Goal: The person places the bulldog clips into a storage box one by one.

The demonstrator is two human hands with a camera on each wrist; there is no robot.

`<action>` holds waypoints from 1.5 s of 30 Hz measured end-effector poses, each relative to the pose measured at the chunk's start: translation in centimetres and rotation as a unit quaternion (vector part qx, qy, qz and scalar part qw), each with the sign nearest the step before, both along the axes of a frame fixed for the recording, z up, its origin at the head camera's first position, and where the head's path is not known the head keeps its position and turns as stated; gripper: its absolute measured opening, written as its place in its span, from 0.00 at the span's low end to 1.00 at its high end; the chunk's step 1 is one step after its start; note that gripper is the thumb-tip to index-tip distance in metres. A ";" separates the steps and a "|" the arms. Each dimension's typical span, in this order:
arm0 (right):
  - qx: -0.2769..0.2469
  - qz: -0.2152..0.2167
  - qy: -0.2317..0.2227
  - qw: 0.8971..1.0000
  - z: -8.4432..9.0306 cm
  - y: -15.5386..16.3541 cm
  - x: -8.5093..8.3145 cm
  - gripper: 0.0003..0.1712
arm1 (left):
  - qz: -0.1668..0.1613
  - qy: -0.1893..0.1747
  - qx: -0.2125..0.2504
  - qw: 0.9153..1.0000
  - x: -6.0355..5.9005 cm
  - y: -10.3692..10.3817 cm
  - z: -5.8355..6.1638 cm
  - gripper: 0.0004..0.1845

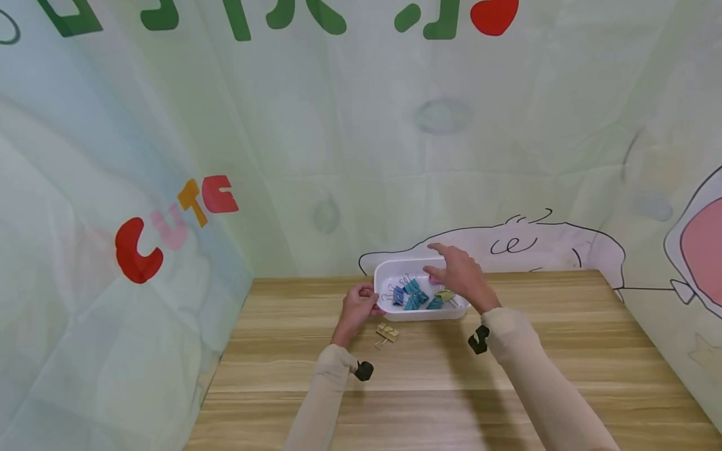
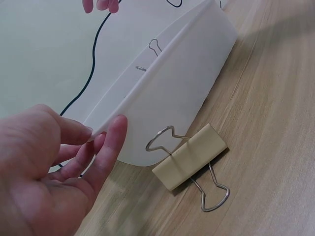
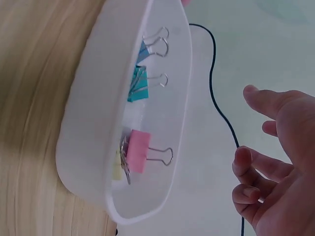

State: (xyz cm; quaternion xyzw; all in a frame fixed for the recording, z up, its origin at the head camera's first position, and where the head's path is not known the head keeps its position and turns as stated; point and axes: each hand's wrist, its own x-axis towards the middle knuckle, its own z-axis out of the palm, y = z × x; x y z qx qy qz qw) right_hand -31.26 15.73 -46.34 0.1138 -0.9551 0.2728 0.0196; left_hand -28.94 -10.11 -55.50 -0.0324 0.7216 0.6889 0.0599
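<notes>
A white plastic tray (image 1: 420, 316) stands at the back of the wooden table, with several binder clips inside. Teal binder clips (image 1: 414, 294) lie in its middle, a pink binder clip (image 3: 139, 151) and a yellow one (image 1: 444, 294) toward its right end. My left hand (image 1: 359, 308) pinches the tray's left end between thumb and fingers, as the left wrist view shows (image 2: 59, 167). Above the tray's right part is my right hand (image 1: 459, 272), holding nothing, its fingers loosely bent and apart from the clips. A beige binder clip (image 2: 189, 157) lies on the table just in front of the tray.
The wooden table (image 1: 304, 351) ends at the back against a printed cloth (image 1: 316, 156) with cartoon drawings and letters. More of the cloth hangs along the left and right sides. A dark band piece (image 1: 479, 339) is on the right wrist, another (image 1: 363, 371) on the left.
</notes>
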 end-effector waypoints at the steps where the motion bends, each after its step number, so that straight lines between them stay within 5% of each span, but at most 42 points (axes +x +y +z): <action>1: 0.002 0.006 0.002 1.000 -0.1 -0.2 0.2 0.37 | 0.000 -0.001 0.000 1.000 0.0 0.0 0.0 0.18; 10: 0.046 0.061 0.064 0.995 -1.9 -2.3 3.1 0.36 | -0.001 -0.001 0.000 1.000 0.2 -0.1 0.2 0.18; 26: 0.027 0.119 0.107 0.987 -5.6 -5.7 8.7 0.27 | -0.001 0.011 0.002 1.000 0.2 0.0 -0.1 0.17; 35: 0.001 0.148 0.098 0.984 -9.0 -7.0 9.2 0.24 | -0.002 0.014 0.006 1.000 0.1 0.0 0.1 0.18; 45: 0.079 0.107 0.099 0.986 -11.4 -7.8 9.2 0.26 | 0.002 0.003 -0.008 1.000 0.3 0.1 0.1 0.17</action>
